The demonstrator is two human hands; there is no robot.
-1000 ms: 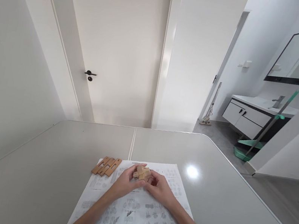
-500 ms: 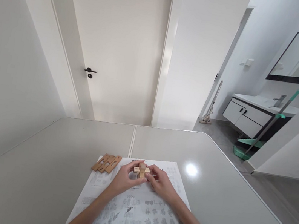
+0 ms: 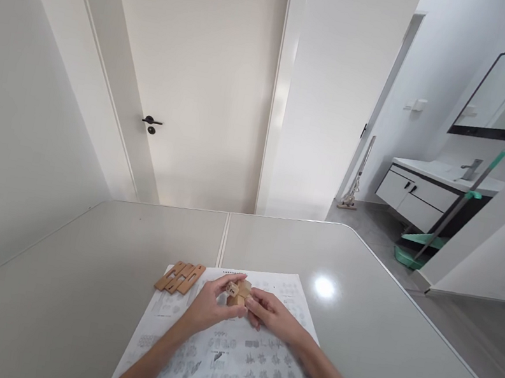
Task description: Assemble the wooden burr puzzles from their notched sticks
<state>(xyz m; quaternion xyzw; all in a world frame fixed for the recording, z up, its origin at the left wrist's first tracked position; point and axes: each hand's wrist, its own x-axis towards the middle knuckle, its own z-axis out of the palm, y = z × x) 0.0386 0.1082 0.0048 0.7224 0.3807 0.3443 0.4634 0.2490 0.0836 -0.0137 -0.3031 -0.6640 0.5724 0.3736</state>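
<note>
Between my two hands is a small light-wood interlocking block puzzle [image 3: 243, 289], tilted, with dark numbers on one block end. My left hand [image 3: 210, 301] grips it from the left, thumb on the near side and fingers on the far side. My right hand [image 3: 271, 311] pinches its right side with thumb and fingers. The puzzle is held above a printed paper sheet [image 3: 231, 340] of small grey diagrams. Left of my left hand lie several flat brown slotted wooden pieces [image 3: 180, 277], side by side at the sheet's edge. The puzzle's underside is hidden by my fingers.
The sheet lies on a grey table [image 3: 71, 288] with a seam [image 3: 224, 239] running away from me. Beyond the table stand white doors [image 3: 203, 77]. At the right are a mop [image 3: 357, 181], a sink cabinet [image 3: 420, 188] and a green dustpan [image 3: 408, 258].
The puzzle has turned and tilted in my hands, so its numbered end now slants. My right hand has shifted slightly downward, its fingers lower around the puzzle. The slotted pieces stay put.
</note>
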